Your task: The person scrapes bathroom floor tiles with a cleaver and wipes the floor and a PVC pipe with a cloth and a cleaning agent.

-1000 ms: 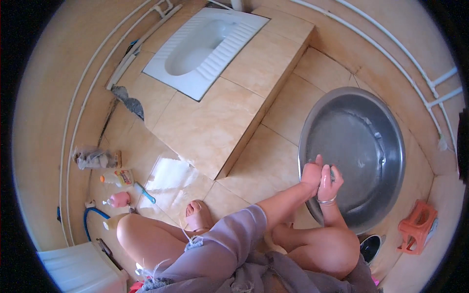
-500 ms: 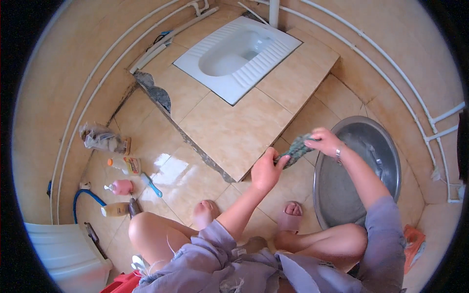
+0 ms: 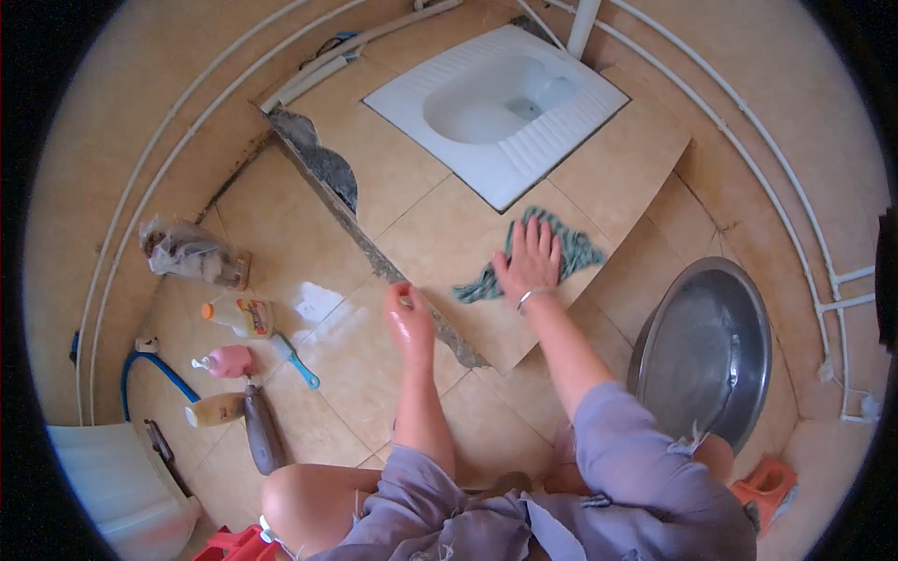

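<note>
My right hand [image 3: 529,259] lies with its fingers spread on a green-and-dark patterned cloth [image 3: 582,251]. The cloth is laid out on the tiled platform [image 3: 412,229], just below the front corner of the white squat toilet [image 3: 496,107]. A silver bangle circles my right wrist. My left hand [image 3: 411,323] is loosely curled beside the platform's rough left edge, apart from the cloth. Its skin looks wet, and nothing shows in its fingers.
A metal basin [image 3: 706,351] stands at the right. On the left floor are a blue brush [image 3: 297,362], a bottle with an orange cap [image 3: 238,318], a pink pump bottle [image 3: 224,362], a bagged bundle [image 3: 194,254] and a blue hose [image 3: 140,360]. White pipes run along the walls.
The cloth, earlier held between both hands above the floor, now lies on the platform under my right palm. My left hand has let go of it and moved left. The view has shifted.
</note>
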